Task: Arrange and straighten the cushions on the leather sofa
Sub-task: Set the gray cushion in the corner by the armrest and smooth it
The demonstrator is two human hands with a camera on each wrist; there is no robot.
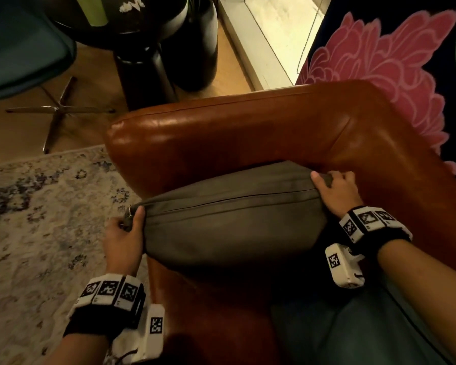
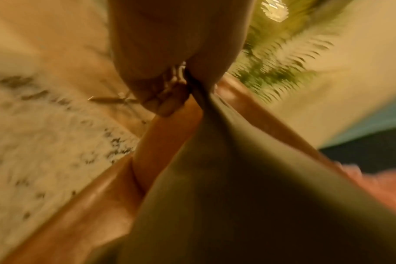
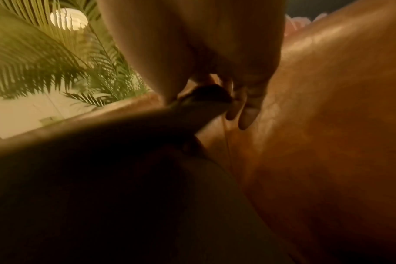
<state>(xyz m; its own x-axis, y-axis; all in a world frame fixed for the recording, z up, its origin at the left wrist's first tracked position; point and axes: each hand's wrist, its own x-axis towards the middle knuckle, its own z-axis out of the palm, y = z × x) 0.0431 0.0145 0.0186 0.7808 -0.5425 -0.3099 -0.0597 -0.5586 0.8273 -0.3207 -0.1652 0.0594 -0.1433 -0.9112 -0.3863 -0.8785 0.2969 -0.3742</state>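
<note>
A grey-brown cushion (image 1: 229, 219) stands on edge in the corner of the brown leather sofa (image 1: 221, 133), its zipped seam facing up. My left hand (image 1: 128, 227) pinches the cushion's left corner by the zip pull. At the other end my right hand (image 1: 329, 185) grips the right corner against the sofa back. In the left wrist view the cushion (image 2: 237, 178) stretches away from the fingers (image 2: 170, 100) holding its corner. The right wrist view shows the fingers (image 3: 244, 110) curled round the dark corner of the cushion (image 3: 203, 100). A teal cushion (image 1: 353, 325) lies on the seat at lower right.
A dark cushion with a pink flower (image 1: 385, 64) leans behind the sofa back at upper right. A black round side table (image 1: 148, 48) and a chair with a metal star base (image 1: 55, 109) stand beyond the armrest. A pale patterned rug (image 1: 37, 219) covers the floor at left.
</note>
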